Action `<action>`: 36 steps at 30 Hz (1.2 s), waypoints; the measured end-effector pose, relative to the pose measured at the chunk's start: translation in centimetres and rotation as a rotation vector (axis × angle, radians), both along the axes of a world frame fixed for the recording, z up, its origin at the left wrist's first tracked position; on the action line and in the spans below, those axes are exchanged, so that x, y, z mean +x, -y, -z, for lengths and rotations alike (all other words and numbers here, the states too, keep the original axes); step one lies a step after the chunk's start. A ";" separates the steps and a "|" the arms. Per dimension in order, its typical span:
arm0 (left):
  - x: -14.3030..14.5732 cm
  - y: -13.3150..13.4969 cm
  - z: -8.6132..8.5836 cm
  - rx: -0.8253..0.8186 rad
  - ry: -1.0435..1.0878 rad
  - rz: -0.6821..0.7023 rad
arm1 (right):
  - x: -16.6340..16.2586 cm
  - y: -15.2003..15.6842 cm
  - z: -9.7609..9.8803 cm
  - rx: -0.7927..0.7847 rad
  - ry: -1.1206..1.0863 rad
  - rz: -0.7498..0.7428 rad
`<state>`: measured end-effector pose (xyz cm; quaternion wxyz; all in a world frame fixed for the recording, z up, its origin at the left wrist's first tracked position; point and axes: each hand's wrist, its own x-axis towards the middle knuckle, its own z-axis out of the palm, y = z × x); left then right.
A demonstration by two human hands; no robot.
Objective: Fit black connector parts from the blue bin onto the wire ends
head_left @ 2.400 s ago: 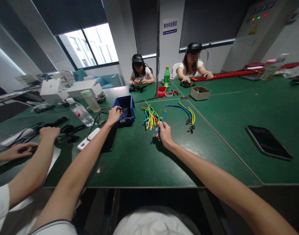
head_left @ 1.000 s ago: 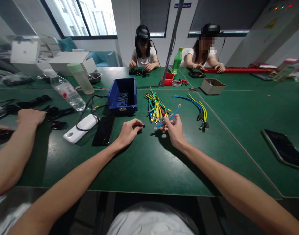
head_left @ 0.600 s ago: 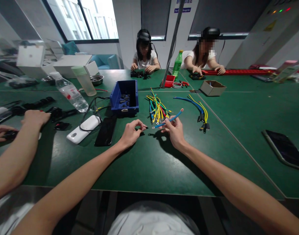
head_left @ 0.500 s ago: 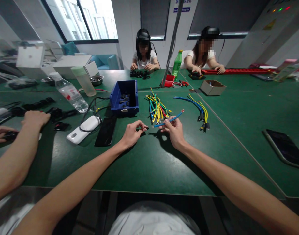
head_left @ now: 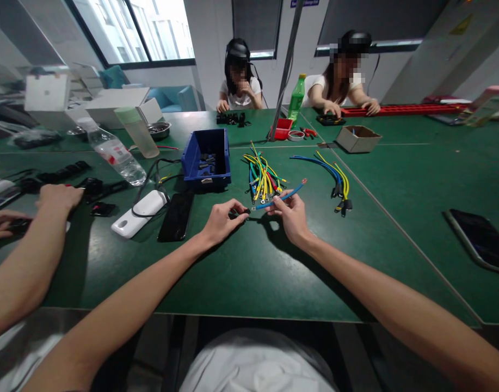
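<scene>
Blue wire [head_left: 278,198] pinched in your right hand [head_left: 292,215] nearly meets the small black part [head_left: 238,213] your left hand [head_left: 220,223] pinches; line them up squarely.

White shirt [head_left: 253,367], bare forearms [head_left: 143,294].

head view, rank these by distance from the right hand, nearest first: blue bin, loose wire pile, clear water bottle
1. loose wire pile, just beyond the right hand
2. blue bin, farther left
3. clear water bottle, far left
</scene>
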<state>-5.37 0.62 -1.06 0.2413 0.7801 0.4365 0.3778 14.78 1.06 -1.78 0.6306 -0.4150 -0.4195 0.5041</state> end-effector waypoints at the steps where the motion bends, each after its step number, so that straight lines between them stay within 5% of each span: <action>1: 0.0 0.0 0.0 0.008 -0.002 -0.002 | 0.0 0.0 0.0 0.000 0.001 -0.001; 36: -0.1 0.0 -0.3 0.028 -0.052 0.026 | -0.1 0.1 0.0 0.017 0.058 -0.053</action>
